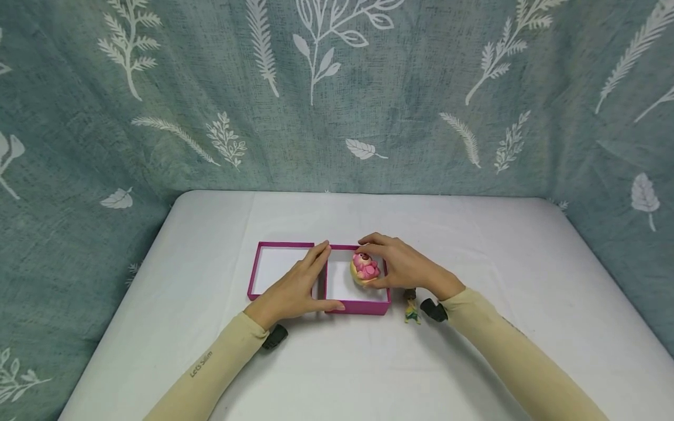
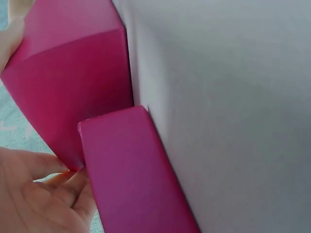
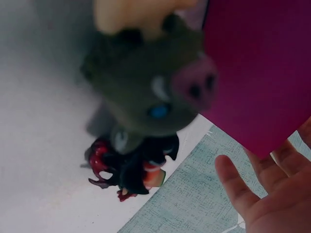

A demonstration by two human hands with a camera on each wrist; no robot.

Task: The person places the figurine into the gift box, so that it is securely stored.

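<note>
A magenta box with a white inside (image 1: pixel 358 307) lies open at the table's middle. My left hand (image 1: pixel 295 289) spans its left side, thumb at the front wall and fingers at the back left corner; in the left wrist view, fingers (image 2: pixel 48 170) touch a corner of the box (image 2: pixel 73 73). Over the box's right half, my right hand (image 1: pixel 408 266) holds a pink bear figure on a yellow base (image 1: pixel 366 267) between thumb and fingers. The bear's underside is hidden. In the right wrist view the hand (image 3: pixel 277 194) shows beside the magenta wall (image 3: pixel 262 73).
A magenta-rimmed lid (image 1: pixel 286 245) lies left of the box, white inside up. A small brown and green figure (image 1: pixel 411 307) is at the box's right. The right wrist view shows a pink-snouted figure (image 3: pixel 150 87) close up and a black and red figure (image 3: pixel 131 167).
</note>
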